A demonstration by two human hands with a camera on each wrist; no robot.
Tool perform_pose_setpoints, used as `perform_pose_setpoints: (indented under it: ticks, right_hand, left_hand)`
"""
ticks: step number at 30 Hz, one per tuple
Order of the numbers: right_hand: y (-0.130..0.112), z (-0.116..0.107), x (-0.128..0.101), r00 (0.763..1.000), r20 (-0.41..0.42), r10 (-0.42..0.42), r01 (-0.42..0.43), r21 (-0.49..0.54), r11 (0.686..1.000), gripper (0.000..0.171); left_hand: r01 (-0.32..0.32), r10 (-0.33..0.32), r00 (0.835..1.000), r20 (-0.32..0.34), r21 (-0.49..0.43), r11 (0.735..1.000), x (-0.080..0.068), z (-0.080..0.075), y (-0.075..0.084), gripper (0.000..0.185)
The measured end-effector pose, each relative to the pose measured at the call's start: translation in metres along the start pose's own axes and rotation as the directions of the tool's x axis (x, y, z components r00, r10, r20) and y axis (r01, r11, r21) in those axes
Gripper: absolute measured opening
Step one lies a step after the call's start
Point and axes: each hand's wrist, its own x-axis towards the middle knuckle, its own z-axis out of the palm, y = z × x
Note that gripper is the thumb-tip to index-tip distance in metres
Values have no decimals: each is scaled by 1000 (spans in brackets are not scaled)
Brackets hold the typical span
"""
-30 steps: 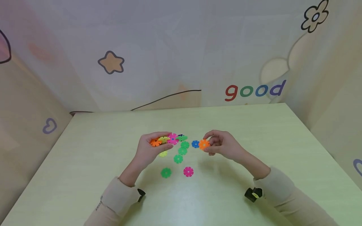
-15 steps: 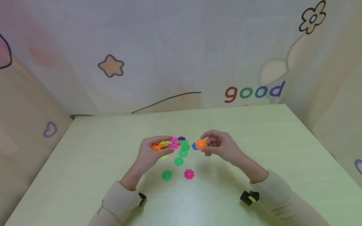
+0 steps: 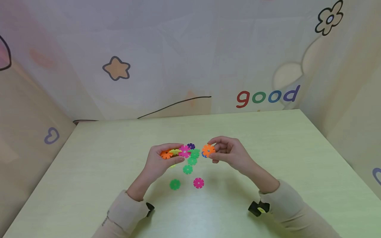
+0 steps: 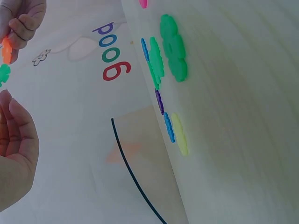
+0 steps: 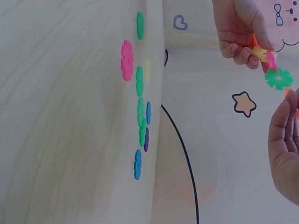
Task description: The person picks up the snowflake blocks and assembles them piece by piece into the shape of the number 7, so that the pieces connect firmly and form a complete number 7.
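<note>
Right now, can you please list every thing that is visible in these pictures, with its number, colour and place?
snowflake-disc chain: 1, orange, yellow, pink and green discs joined, held in the left hand
orange disc: 1, pinched in the right hand, beside the chain's green end
loose green discs: at least 3, on the table below the hands
loose pink disc: 1, near table middle
purple disc: 1, behind the chain
table: 1, pale green
left hand: 1
right hand: 1
</note>
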Motion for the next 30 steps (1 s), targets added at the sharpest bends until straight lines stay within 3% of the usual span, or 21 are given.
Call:
perform_pose_setpoints:
  ticks: [18, 30]
  right_hand:
    - [4, 8, -1, 1000, 4, -31, 31, 33, 999, 32]
    - [10, 14, -1, 998, -45, -47, 49, 44, 998, 31]
  left_hand:
    - [-11, 11, 1000, 18, 10, 1000, -3, 7, 4, 37]
    - [32, -31, 999, -18, 50, 998, -8, 9, 5, 36]
